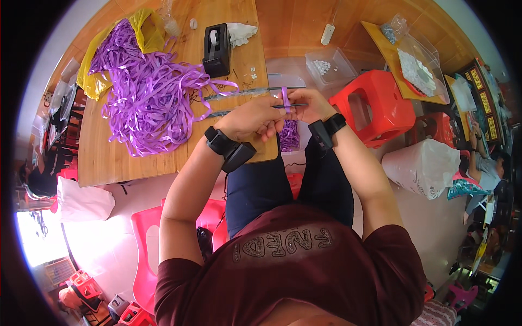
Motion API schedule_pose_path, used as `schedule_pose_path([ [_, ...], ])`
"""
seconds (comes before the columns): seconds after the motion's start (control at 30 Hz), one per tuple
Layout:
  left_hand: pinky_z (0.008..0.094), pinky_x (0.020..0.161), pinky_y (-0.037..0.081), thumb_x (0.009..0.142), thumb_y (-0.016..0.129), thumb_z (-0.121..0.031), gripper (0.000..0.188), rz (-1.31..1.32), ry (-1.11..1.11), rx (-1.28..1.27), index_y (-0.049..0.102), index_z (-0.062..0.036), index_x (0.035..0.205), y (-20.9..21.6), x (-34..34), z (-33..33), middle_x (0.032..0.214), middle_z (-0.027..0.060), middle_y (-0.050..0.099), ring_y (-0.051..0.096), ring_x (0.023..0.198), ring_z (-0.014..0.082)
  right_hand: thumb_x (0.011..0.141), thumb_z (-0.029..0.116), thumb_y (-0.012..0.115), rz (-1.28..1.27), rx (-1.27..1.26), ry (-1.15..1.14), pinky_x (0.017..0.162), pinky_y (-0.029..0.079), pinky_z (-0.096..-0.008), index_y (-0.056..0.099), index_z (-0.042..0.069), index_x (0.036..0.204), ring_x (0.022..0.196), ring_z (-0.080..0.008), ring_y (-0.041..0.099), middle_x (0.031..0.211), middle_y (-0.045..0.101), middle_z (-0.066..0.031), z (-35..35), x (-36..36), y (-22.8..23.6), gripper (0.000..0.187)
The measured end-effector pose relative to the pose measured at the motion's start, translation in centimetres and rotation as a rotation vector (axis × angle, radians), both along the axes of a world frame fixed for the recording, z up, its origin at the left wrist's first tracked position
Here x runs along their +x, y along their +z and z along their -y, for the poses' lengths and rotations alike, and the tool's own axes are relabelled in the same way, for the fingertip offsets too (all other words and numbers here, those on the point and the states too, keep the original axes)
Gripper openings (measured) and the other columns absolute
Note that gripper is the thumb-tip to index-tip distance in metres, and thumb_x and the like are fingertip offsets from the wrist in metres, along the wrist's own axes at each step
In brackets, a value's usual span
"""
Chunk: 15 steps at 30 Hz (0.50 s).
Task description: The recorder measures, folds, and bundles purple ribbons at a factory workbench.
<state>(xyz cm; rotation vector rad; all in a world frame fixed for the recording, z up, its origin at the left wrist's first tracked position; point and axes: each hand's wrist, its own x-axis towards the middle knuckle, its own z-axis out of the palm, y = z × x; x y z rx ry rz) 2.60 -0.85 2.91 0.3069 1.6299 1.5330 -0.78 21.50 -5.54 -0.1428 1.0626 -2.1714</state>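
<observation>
My left hand (pixel 251 118) and my right hand (pixel 307 104) meet at the right edge of a wooden table (pixel 109 157), both pinching a short purple ribbon strip (pixel 285 100) wrapped around a thin dark rod (pixel 293 106). Each wrist wears a black band device. Below my hands a bundle of purple ribbon pieces (pixel 290 136) rests between my knees. A large tangled heap of purple ribbon (pixel 144 92) lies on the table to my left, spilling from a yellow plastic bag (pixel 100 81).
A black tape dispenser (pixel 217 49) and crumpled white tissue (pixel 240 32) stand at the table's far side. Clear box of small white pieces (pixel 326 68), red plastic stool (pixel 372 108) and white sack (pixel 421 165) to the right. Another person (pixel 489 163) sits far right.
</observation>
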Motion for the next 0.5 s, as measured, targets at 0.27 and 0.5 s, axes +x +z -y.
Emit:
schedule_pose_path([
  [0.27,0.0200,0.044,0.044,0.099,0.051,-0.020,0.029,0.025,0.026,0.012,0.050,-0.0015,0.122,0.2,0.2,-0.3,0.074,0.0018,0.057,0.053,0.052,0.0066,0.098,0.047,0.052,0.184,-0.329,0.060,0.091,0.051,-0.0434,0.066,-0.002,0.107,0.100,-0.0306,0.066,0.108,0.069,-0.0171,1.1,0.1,-0.3,0.052],
  [0.5,0.0199,0.044,0.043,0.099,0.054,-0.022,0.025,0.013,0.018,0.003,0.051,-0.0025,0.114,0.1,0.3,-0.1,0.074,0.0017,0.058,0.053,0.052,0.0063,0.093,0.059,0.058,0.113,0.160,-0.173,0.085,0.051,-0.0386,0.065,0.003,0.102,0.093,-0.0245,0.065,0.109,0.067,-0.0149,0.4,1.8,3.8,0.057],
])
